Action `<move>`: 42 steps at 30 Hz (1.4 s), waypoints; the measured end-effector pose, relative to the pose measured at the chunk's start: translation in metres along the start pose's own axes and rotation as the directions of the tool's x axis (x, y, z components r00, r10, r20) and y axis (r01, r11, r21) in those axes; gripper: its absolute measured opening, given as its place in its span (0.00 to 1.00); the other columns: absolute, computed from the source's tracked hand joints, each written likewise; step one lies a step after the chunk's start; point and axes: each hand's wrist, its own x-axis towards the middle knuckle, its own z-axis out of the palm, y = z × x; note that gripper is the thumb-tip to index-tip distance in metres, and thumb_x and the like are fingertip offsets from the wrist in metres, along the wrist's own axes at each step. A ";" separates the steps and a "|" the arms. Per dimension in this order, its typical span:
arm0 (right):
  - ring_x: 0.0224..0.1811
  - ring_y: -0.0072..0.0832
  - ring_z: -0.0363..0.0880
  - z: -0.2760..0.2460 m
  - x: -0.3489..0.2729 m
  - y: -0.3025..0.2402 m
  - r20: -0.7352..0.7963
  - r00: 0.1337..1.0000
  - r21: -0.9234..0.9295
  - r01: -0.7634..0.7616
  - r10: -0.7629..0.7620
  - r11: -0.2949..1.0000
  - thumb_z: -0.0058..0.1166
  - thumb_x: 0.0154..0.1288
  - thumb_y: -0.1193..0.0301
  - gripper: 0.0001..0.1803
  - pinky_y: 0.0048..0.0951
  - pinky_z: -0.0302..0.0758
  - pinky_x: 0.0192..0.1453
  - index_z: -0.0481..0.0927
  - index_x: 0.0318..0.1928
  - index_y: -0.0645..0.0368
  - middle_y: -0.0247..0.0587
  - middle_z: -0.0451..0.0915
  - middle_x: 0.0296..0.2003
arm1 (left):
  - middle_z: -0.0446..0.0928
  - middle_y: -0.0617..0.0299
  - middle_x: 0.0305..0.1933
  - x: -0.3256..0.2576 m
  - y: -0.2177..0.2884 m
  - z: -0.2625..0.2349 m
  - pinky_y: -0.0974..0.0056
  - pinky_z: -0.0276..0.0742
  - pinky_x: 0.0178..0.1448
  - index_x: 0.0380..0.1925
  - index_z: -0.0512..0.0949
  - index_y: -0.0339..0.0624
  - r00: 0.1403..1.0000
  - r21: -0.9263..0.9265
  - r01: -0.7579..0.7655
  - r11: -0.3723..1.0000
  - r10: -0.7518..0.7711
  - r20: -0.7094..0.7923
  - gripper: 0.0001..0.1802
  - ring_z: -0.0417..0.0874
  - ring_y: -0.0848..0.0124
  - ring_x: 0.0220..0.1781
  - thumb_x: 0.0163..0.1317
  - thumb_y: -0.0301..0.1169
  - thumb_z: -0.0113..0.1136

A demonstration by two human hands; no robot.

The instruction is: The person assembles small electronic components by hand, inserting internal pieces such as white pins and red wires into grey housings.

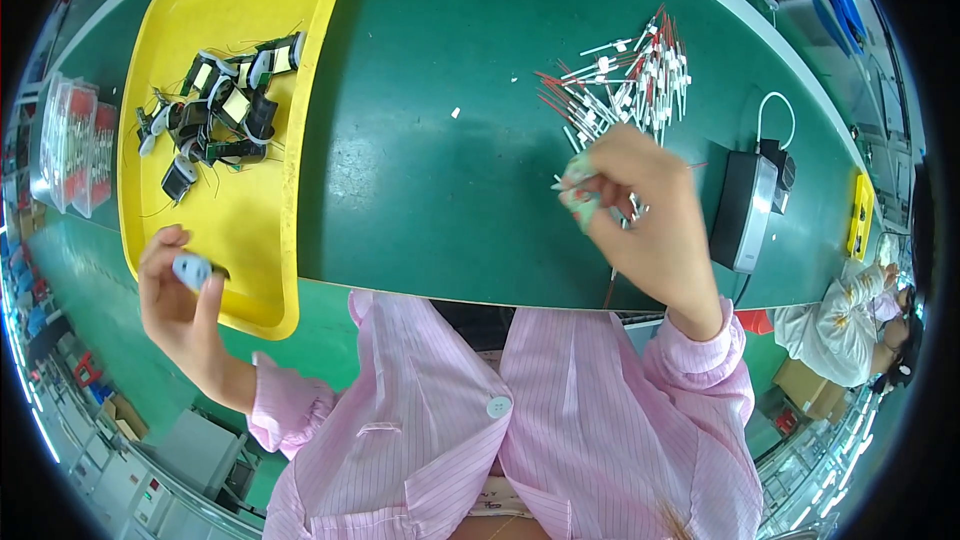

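My left hand (180, 310) is closed round a small black part with a grey-blue end (193, 270), over the near left edge of a yellow tray (225, 250). Several similar black parts (240, 105) with thin wires and pale stickers lie jumbled in that tray. My right hand (650, 215) is pinched over the green table, with green patterned wraps on its thumb and forefinger. A wire lead (611, 280) with a white and a dark reddish stretch hangs below that hand, and its upper part is mostly hidden. Just beyond lies a heap of red and white wire leads (640, 80) with white connectors.
A black and silver box (745, 210) with a white cable stands at the right. Clear plastic packs (75, 145) holding red and white items sit left of the tray. White scraps (455, 113) dot the green table (420, 200). Another person (835, 325) sits at far right.
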 end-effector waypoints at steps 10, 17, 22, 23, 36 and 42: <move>0.27 0.20 0.70 0.004 -0.026 -0.023 -0.112 0.990 0.939 0.076 0.091 0.335 0.55 0.59 0.83 0.09 0.19 0.66 0.27 0.72 0.40 0.66 0.40 0.73 0.29 | 0.75 0.49 0.43 -0.017 0.120 0.090 0.72 0.72 0.32 0.33 0.83 0.33 0.914 -0.849 0.308 0.429 0.116 0.390 0.06 0.76 0.75 0.27 0.54 0.18 0.62; 0.33 0.21 0.73 0.005 -0.033 -0.027 -0.102 0.993 0.924 0.076 0.052 0.374 0.56 0.57 0.86 0.11 0.19 0.70 0.32 0.73 0.41 0.65 0.42 0.73 0.34 | 0.73 0.51 0.44 -0.013 0.154 0.088 0.73 0.69 0.29 0.31 0.83 0.36 0.790 -0.799 0.354 0.486 0.301 0.534 0.07 0.75 0.77 0.27 0.51 0.18 0.64; 0.34 0.23 0.76 0.003 -0.036 -0.036 0.023 0.986 0.921 -0.085 0.164 0.381 0.59 0.54 0.87 0.16 0.21 0.74 0.32 0.75 0.44 0.67 0.43 0.76 0.36 | 0.73 0.52 0.44 -0.016 0.149 0.097 0.72 0.69 0.27 0.31 0.83 0.36 0.856 -0.857 0.147 0.494 0.370 0.360 0.08 0.74 0.76 0.25 0.48 0.18 0.66; 0.35 0.25 0.78 0.006 -0.038 -0.032 -0.043 0.996 0.867 0.000 0.075 0.498 0.60 0.53 0.87 0.16 0.22 0.76 0.33 0.76 0.44 0.68 0.44 0.77 0.37 | 0.73 0.52 0.44 -0.015 0.152 0.096 0.72 0.69 0.27 0.30 0.83 0.36 0.862 -0.830 0.100 0.549 0.369 0.348 0.07 0.75 0.76 0.26 0.49 0.19 0.66; 0.33 0.29 0.80 -0.003 -0.034 -0.029 -0.081 0.990 0.769 0.134 -0.113 0.625 0.58 0.51 0.89 0.11 0.25 0.79 0.35 0.81 0.38 0.69 0.50 0.79 0.35 | 0.76 0.54 0.42 -0.007 0.146 0.096 0.75 0.68 0.33 0.31 0.82 0.35 0.605 -0.707 0.687 0.167 0.408 0.684 0.03 0.75 0.78 0.34 0.58 0.20 0.60; 0.31 0.25 0.79 0.006 -0.037 -0.025 -0.190 0.979 0.786 0.198 -0.076 0.586 0.60 0.51 0.87 0.12 0.24 0.75 0.32 0.80 0.39 0.68 0.49 0.79 0.36 | 0.76 0.53 0.40 -0.014 0.143 0.096 0.73 0.70 0.32 0.31 0.82 0.36 0.750 -0.831 0.503 0.236 0.360 0.556 0.05 0.76 0.75 0.34 0.54 0.19 0.62</move>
